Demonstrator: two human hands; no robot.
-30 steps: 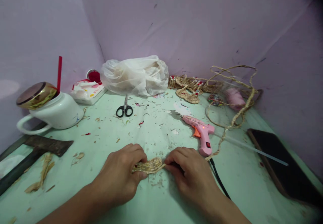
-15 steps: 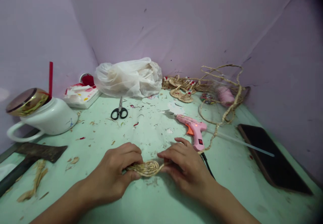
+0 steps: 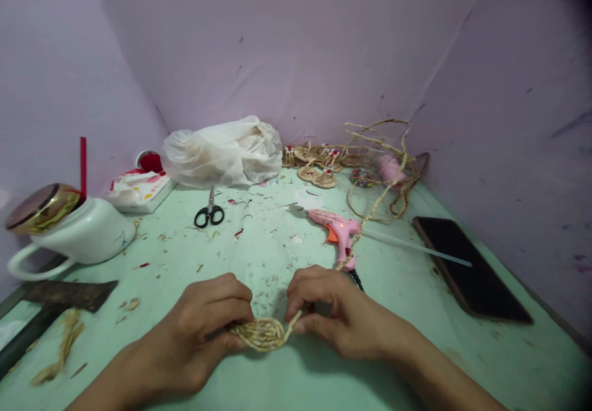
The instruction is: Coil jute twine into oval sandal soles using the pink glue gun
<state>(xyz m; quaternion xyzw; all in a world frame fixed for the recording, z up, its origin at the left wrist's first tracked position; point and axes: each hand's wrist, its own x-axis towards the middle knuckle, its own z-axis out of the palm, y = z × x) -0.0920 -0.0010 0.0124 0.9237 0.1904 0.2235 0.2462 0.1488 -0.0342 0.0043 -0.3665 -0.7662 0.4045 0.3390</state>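
Observation:
A flat coil of braided straw cord (image 3: 263, 335) is pinched at its left end by my left hand (image 3: 208, 327), whose fingers hide that end. My right hand (image 3: 330, 312) is closed on the loose straw cord (image 3: 293, 323) that leaves the coil's right end. From behind this hand the cord runs up across the pink glue gun (image 3: 340, 231) toward a tangle of cord (image 3: 377, 204) at the back right. The glue gun lies on its side just beyond my right hand, its small light glowing orange.
Black-handled scissors (image 3: 209, 213) lie mid-table. At left are a white mug (image 3: 92, 232), a hatchet (image 3: 69, 297) and a tissue pack (image 3: 141, 190). A plastic bag (image 3: 226, 155) and finished straw pieces (image 3: 319, 173) lie along the back. On the right, a phone (image 3: 472, 275) lies under a glue stick (image 3: 420, 249).
My right hand has turned, and the cord now angles upward from the coil's end. The coil sits slightly lower and left. The whole view has shifted, with the background sliding left.

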